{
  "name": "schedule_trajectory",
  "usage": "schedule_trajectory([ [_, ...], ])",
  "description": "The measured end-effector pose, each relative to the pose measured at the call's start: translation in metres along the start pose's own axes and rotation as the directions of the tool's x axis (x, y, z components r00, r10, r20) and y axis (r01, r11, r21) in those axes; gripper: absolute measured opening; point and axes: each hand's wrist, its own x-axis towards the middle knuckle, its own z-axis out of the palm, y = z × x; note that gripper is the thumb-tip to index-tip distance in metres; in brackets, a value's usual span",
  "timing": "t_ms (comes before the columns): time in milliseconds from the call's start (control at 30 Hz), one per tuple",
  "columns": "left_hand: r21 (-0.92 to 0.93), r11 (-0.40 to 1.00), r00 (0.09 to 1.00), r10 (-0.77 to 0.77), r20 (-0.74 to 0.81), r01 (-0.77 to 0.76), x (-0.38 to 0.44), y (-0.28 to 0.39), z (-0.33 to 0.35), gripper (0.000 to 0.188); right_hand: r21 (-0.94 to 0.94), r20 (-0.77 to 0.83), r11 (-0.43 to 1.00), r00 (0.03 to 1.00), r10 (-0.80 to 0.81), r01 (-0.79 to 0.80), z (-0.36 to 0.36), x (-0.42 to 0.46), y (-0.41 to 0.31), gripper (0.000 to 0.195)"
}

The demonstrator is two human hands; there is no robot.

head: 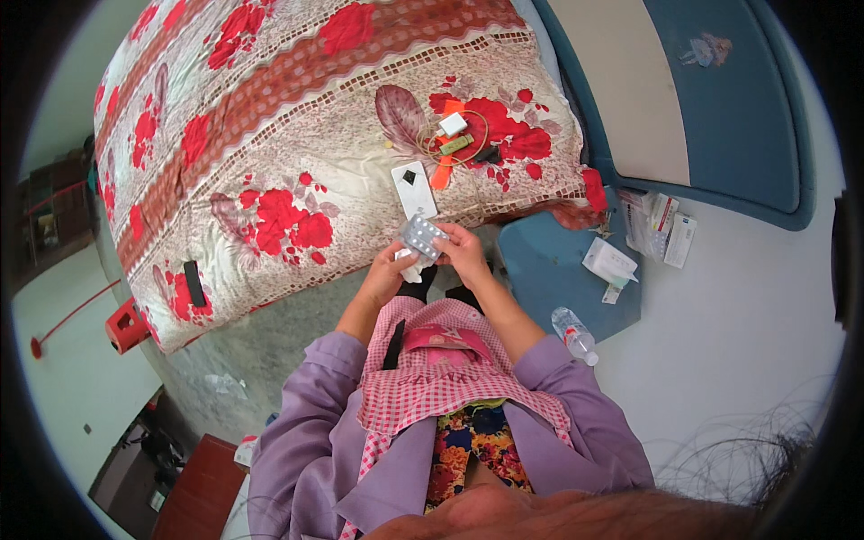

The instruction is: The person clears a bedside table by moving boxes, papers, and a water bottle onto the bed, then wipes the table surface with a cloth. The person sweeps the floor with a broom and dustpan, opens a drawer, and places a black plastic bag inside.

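In front of my lap I hold silver blister packs of round tablets (422, 237), which look like two overlapping sheets. My left hand (386, 275) pinches their lower edge and also has crumpled white paper (412, 268), perhaps tissue, under the fingers. At the right edge of the packs, the thumb and fingers of my right hand (464, 251) grip them. Just beyond lies a white smartphone (416, 196) with a dark camera square, back up on the floral bedspread (351, 182). The packs partly overlap its near end in the view.
Further along the bed are a white charger plug (452, 124), a looped cable (487, 131) and a small green object (457, 144). A blue bedside table (540, 263) at the right bears a tissue pack (607, 262) and a plastic bottle (572, 334). Medicine boxes (679, 240) stand beyond it.
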Motion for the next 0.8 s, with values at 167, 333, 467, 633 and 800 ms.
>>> schedule_trajectory([
  [167, 0.104, 0.987, 0.991, 0.125, -0.054, -0.119, 0.006, 0.008, -0.018, 0.026, 0.025, -0.042, 1.000, 0.999, 0.018, -0.017, 0.016, 0.023, -0.001, 0.026],
  [333, 0.408, 0.906, 0.939, 0.230, -0.254, -0.111, 0.011, 0.024, -0.041, 0.020, -0.092, 0.055, 0.995, 0.998, -0.020, 0.025, 0.050, 0.043, -0.010, 0.022],
  [467, 0.616, 0.759, 0.824, 0.477, -0.306, -0.211, 0.012, 0.036, -0.061, 0.026, -0.240, 0.031, 0.969, 0.998, -0.059, 0.065, 0.070, 0.064, -0.016, 0.025],
  [633, 0.528, 0.843, 0.854, 0.348, -0.386, -0.105, 0.007, 0.035, -0.086, 0.028, -0.213, 0.116, 0.964, 0.983, -0.140, 0.162, 0.095, 0.086, -0.040, 0.044],
  [800, -0.005, 0.994, 0.962, 0.104, -0.254, -0.109, 0.017, 0.024, -0.047, 0.031, -0.677, 0.407, 0.509, 0.847, -0.341, 0.531, 0.057, 0.072, -0.021, 0.054],
])
